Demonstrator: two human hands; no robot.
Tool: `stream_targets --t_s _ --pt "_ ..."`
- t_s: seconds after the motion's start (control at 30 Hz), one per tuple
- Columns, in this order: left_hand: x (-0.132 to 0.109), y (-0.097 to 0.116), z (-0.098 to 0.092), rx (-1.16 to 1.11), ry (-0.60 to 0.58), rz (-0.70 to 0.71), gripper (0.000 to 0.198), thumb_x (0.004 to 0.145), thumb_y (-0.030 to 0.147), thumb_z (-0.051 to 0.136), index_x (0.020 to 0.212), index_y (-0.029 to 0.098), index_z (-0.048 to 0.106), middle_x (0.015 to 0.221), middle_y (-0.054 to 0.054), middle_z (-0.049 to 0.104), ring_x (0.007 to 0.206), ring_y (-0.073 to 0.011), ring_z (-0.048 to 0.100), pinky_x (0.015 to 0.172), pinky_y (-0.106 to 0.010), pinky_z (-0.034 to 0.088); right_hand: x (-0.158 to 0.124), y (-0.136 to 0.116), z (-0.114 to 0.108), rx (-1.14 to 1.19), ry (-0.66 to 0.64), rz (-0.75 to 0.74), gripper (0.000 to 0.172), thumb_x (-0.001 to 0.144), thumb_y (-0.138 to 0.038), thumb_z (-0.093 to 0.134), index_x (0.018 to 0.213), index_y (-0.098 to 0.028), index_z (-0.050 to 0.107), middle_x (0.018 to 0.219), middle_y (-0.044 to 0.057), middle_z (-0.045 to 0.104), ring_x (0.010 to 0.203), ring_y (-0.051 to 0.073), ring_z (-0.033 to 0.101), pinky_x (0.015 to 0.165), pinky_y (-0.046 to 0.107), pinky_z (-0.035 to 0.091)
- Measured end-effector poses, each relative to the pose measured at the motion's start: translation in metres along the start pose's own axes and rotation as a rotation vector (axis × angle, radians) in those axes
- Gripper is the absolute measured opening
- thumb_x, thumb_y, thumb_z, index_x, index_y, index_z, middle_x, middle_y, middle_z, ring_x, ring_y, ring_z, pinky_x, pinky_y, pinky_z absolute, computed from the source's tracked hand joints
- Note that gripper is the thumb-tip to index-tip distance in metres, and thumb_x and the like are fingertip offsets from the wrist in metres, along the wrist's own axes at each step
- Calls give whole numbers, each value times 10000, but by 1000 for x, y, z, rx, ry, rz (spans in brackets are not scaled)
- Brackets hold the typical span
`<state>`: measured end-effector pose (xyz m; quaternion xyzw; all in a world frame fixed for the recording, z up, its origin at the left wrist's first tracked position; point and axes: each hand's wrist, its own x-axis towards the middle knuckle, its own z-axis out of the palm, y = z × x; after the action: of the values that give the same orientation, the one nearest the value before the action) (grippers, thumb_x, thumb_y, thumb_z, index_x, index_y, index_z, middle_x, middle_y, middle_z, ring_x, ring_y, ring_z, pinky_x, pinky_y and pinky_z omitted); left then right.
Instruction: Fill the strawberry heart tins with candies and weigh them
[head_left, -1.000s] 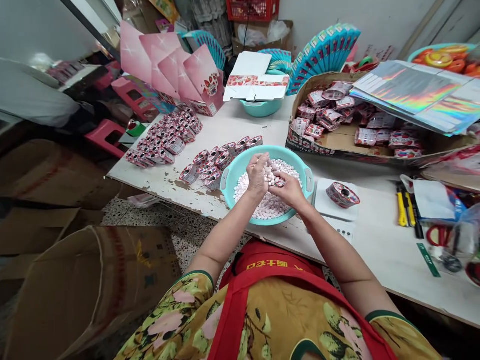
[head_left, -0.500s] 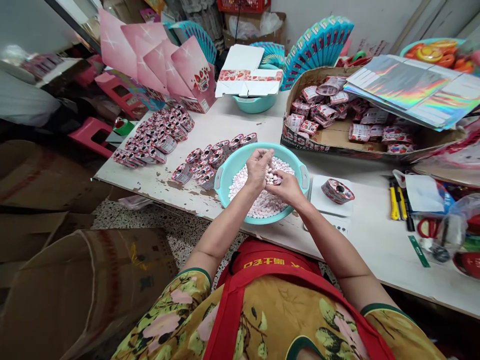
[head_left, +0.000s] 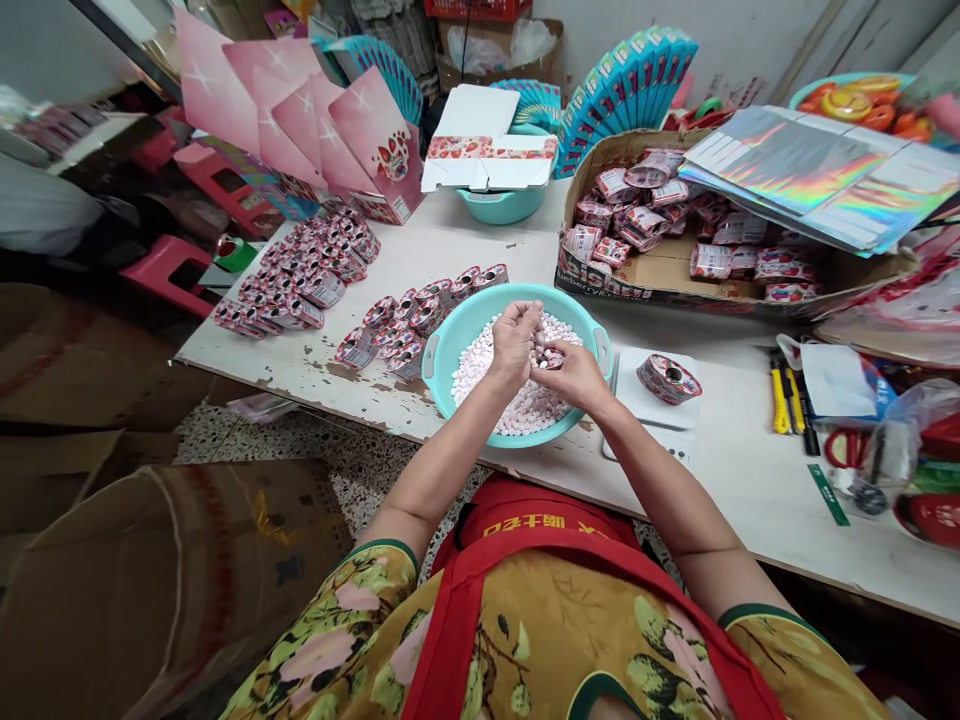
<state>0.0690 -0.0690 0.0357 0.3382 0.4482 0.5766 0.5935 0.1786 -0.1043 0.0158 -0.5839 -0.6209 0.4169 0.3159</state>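
Observation:
Over a turquoise basin (head_left: pixel 441 392) heaped with small pale pink candies (head_left: pixel 480 375), my two hands meet. My left hand (head_left: pixel 516 342) is closed, its fingers curled downward around a few candies. My right hand (head_left: pixel 574 375) grips a small red-and-white printed packet (head_left: pixel 553 357) just below those fingers, its opening facing up; fingers cover much of it. Right of the basin, one similar open packet (head_left: pixel 669 380) sits on a white scale (head_left: pixel 628 385). Several open packets (head_left: pixel 405 325) stand left of the basin.
More packets (head_left: pixel 300 280) stand in rows at the table's left. Behind are pink display boxes (head_left: pixel 375 150) and a carton (head_left: pixel 600 285) of closed packets. Yellow cutters (head_left: pixel 780 395) and scissors (head_left: pixel 846 448) lie at right. A large cardboard box (head_left: pixel 180 580) stands on the floor at left.
The view has shifted slightly. Both hands stay together over the basin; fewer candies show between the left fingers and the packet than before.

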Motion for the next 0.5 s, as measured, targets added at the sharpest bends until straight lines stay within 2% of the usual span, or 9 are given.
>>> stream_targets --t_s 0.1,0.23,0.33,0.4,0.5 --pt "-2 3 5 5 -40 0 377 874 459 786 840 198 517 597 92 486 402 -33 408 357 -175 245 0 1 -2 -46 -24 -20 292 677 -352 746 872 -135 726 760 32 698 728 173 601 683 255 404" --pt "-2 -1 7 46 -48 22 397 882 448 790 776 196 502 562 96 443 372 -31 344 346 -188 203 -1 3 -6 23 -5 4 363 669 -351 756 969 -147 738 759 10 699 702 159 600 682 255 411" --pt "-8 -4 8 29 -122 7 373 887 373 800 730 186 518 552 83 446 368 -30 326 353 -192 205 -1 5 -6 21 7 7 262 656 -317 743 854 -149 712 733 14 686 695 158 594 673 261 409" --pt "-10 0 9 -26 -146 -23 324 904 317 785 730 176 551 550 69 454 366 -32 323 352 -194 195 -1 6 -5 67 15 -7 226 647 -304 734 805 -147 691 722 17 676 693 155 586 671 267 417" --pt "-5 19 2 -101 -129 -33 273 940 301 740 778 172 563 579 62 459 382 -23 319 355 -173 179 -5 7 -5 278 -11 -11 364 636 -336 769 942 -144 731 799 25 709 727 156 613 705 281 484"
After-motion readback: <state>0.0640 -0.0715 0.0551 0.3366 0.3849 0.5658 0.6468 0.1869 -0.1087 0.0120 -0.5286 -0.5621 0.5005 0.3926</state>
